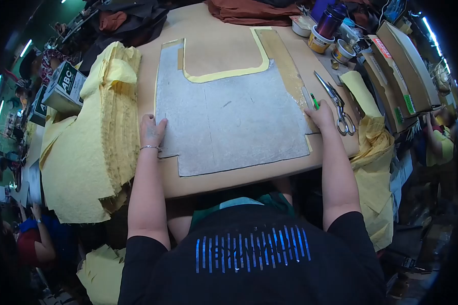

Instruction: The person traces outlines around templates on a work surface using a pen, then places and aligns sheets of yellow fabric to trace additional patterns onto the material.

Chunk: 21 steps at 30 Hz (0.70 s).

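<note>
A large grey pattern piece (229, 122) with a U-shaped cutout and brown tape along parts of its edge lies flat on the table. Thin yellow fabric (224, 76) shows from beneath it, mostly around the cutout. At the pattern's left edge rests my left hand (151, 131), thumb and fingers apart, the thumb touching the grey surface. My right hand (321, 116) is at the right edge, closed around a green pen (315, 101) that points up and away. Scissors (336, 101) lie just right of that hand, blades pointing away from me.
Tall stacked yellow fabric (94, 147) stands at the left, beside a metal can (66, 86). Tubs (320, 40) and a purple tumbler (332, 20) sit at back right, near cardboard boxes (404, 66). More yellow fabric (374, 173) hangs over the right edge. Brown cloth (254, 12) lies behind.
</note>
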{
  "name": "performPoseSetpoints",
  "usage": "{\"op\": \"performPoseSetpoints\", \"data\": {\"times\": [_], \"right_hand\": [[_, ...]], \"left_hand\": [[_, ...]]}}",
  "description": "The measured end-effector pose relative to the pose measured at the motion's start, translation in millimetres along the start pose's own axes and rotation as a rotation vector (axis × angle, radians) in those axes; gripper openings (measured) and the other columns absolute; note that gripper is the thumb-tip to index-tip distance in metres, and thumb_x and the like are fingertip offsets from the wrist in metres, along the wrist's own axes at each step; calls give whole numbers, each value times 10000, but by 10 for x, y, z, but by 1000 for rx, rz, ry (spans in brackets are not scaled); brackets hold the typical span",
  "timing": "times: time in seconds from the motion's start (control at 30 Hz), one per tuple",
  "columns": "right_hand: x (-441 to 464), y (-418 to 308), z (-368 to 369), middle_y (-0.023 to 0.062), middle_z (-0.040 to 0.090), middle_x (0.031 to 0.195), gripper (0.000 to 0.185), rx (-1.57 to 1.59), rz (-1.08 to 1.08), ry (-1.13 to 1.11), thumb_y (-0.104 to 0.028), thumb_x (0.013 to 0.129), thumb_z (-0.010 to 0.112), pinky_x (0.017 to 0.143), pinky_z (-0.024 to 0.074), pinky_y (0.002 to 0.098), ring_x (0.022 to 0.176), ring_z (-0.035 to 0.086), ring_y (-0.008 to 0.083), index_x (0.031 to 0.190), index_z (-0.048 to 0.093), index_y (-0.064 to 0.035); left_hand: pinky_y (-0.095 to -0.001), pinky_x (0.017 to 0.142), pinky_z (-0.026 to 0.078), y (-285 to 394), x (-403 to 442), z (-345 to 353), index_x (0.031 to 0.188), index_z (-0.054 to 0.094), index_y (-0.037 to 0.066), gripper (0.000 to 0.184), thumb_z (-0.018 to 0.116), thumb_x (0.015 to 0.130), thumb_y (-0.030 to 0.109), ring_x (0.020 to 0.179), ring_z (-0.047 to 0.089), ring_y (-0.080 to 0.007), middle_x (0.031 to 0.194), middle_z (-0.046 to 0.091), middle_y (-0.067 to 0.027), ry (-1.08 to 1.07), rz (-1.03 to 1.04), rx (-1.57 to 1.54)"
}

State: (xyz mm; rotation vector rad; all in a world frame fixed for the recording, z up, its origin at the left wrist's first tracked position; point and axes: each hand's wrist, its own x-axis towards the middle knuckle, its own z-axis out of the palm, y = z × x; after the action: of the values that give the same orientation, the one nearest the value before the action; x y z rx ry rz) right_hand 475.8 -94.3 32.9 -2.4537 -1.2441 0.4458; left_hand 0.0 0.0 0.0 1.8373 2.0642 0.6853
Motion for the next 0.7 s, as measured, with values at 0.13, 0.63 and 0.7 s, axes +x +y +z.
{"op": "performPoseSetpoints", "data": {"times": [0.13,0.63,0.7], "right_hand": [[-74,47,123,192,578,863,424,65,-44,142,-269,593,726,708,442,351,784,576,269,835,527,16],[52,-24,72,174,581,882,361,104,-50,86,-214,675,661,756,434,342,848,565,283,944,521,-17],[51,23,41,172,581,874,361,136,-80,42,-211,671,663,752,433,346,844,565,288,940,518,-18]], "left_hand": [[-286,682,462,145,-94,-209,966,491,-45,517,698,649,307,759,582,-208,867,590,-173,-7,-28,-74],[-286,727,468,13,-105,-143,1134,328,-58,680,725,613,125,834,552,-193,954,538,-166,-238,101,-362],[-292,741,466,35,-146,-182,1139,320,-54,702,734,597,113,857,540,-195,982,519,-161,-290,87,-438]]}}
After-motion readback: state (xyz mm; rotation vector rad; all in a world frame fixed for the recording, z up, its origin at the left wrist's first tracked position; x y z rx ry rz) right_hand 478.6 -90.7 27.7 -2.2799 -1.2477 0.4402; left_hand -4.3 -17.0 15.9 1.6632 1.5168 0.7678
